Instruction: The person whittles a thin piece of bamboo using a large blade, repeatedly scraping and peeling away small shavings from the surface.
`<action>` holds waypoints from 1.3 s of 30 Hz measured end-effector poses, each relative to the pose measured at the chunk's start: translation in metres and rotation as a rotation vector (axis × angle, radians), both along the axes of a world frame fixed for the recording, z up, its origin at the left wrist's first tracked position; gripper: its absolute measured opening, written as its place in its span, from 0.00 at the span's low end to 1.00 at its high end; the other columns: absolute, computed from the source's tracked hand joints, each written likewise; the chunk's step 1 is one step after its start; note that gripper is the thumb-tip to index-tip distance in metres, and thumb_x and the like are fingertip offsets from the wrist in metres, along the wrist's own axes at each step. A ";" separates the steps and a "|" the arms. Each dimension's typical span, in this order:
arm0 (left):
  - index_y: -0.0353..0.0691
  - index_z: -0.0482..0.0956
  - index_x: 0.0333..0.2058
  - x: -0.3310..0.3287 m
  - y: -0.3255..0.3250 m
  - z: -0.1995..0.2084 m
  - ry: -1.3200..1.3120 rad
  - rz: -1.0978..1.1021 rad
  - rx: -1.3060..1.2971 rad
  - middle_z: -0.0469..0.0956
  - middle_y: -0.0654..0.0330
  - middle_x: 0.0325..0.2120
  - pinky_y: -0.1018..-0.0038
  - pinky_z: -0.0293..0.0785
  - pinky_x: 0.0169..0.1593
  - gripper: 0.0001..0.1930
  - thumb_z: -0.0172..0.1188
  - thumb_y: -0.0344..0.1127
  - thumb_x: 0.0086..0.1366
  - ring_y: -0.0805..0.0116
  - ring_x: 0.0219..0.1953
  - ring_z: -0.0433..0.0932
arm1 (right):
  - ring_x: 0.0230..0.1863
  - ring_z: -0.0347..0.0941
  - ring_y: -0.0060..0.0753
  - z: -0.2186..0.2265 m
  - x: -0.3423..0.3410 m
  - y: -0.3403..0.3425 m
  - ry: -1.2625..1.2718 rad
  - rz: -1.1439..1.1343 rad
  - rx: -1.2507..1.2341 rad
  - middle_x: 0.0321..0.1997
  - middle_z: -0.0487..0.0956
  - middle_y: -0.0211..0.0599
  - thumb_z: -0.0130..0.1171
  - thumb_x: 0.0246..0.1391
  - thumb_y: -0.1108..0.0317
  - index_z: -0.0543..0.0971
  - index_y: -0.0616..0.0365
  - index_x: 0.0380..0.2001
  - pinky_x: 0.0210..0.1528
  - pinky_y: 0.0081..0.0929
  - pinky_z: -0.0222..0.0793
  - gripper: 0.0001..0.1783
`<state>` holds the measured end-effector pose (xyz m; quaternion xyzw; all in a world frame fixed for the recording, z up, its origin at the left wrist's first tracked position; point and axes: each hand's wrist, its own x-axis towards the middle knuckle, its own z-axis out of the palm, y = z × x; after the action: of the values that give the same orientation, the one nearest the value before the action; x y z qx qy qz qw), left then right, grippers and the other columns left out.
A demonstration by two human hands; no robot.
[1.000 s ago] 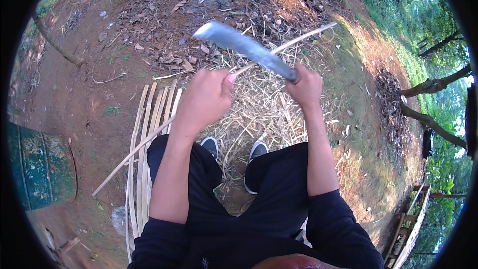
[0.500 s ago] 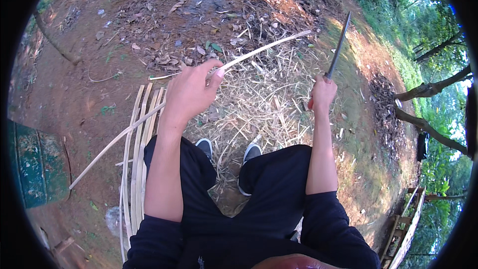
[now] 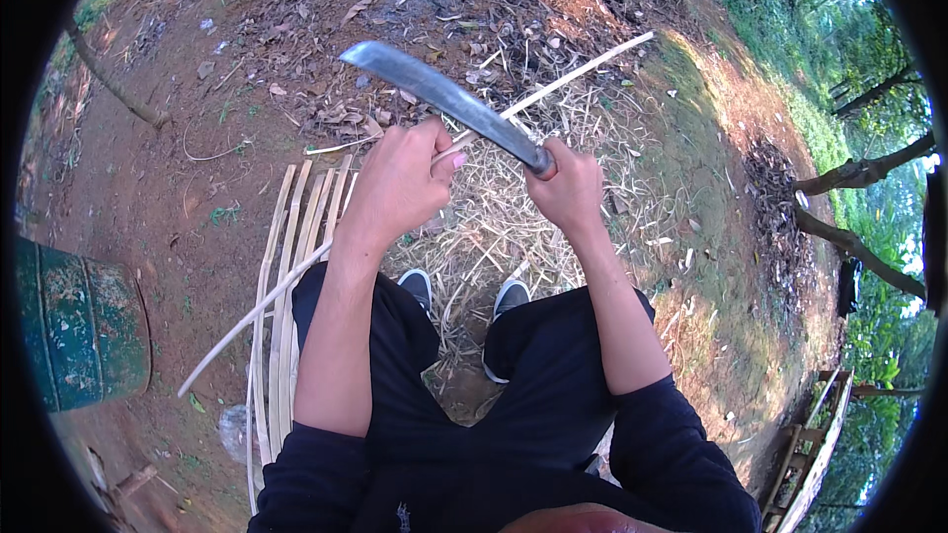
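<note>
My left hand (image 3: 403, 178) is closed round a long, pale strip of split bamboo (image 3: 583, 69). The strip slants from the lower left, under my left forearm, up to the far right. In my right hand (image 3: 568, 183) is a machete (image 3: 434, 89), gripped by its handle. Its broad, slightly curved blade points to the far left and crosses over the strip just beyond my left hand. Whether the edge touches the strip I cannot tell. Several more bamboo strips (image 3: 283, 286) lie side by side at my left, partly hidden by my left arm and leg.
Pale shavings (image 3: 494, 227) cover the ground around my shoes (image 3: 509, 298). A green, worn metal drum (image 3: 84, 326) stands at the left. Dry leaves lie farther out. Tree branches (image 3: 859, 173) and a wooden bench-like frame (image 3: 815, 454) are at the right.
My right hand has swung the machete inward to the left, so its blade now crosses the bamboo strip. The strip has shifted to the right with my left hand.
</note>
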<state>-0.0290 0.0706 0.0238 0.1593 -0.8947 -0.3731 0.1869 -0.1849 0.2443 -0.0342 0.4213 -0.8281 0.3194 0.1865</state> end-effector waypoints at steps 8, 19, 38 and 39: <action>0.29 0.80 0.35 0.001 0.008 0.010 -0.005 -0.008 -0.002 0.79 0.39 0.24 0.51 0.74 0.38 0.10 0.57 0.32 0.67 0.39 0.32 0.80 | 0.19 0.77 0.49 -0.002 0.007 -0.005 0.036 0.010 0.015 0.17 0.77 0.42 0.64 0.40 0.69 0.77 0.53 0.26 0.23 0.42 0.71 0.07; 0.26 0.80 0.37 0.000 0.009 0.015 0.021 -0.059 0.091 0.77 0.38 0.21 0.55 0.71 0.32 0.11 0.57 0.32 0.68 0.40 0.26 0.79 | 0.17 0.76 0.46 0.002 -0.005 0.007 0.114 -0.045 0.014 0.16 0.76 0.41 0.62 0.38 0.70 0.76 0.55 0.25 0.21 0.40 0.69 0.07; 0.29 0.79 0.32 -0.001 0.006 0.011 0.078 -0.085 0.084 0.75 0.42 0.19 0.56 0.66 0.29 0.10 0.55 0.31 0.68 0.43 0.22 0.73 | 0.07 0.58 0.23 0.025 -0.027 0.042 -1.465 0.509 -0.522 0.09 0.64 0.28 0.59 0.53 0.74 0.67 0.56 0.18 0.12 0.24 0.56 0.13; 0.29 0.79 0.32 -0.002 0.007 0.011 0.086 -0.098 0.094 0.75 0.43 0.20 0.57 0.66 0.29 0.10 0.54 0.31 0.68 0.44 0.22 0.73 | 0.06 0.56 0.22 0.023 -0.029 0.044 -1.550 0.570 -0.577 0.08 0.62 0.29 0.56 0.52 0.76 0.65 0.55 0.19 0.11 0.25 0.55 0.12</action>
<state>-0.0305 0.0775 0.0352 0.1078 -0.8741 -0.4299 0.1989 -0.2135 0.2886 -0.0115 0.2127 -0.4717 0.7473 -0.4168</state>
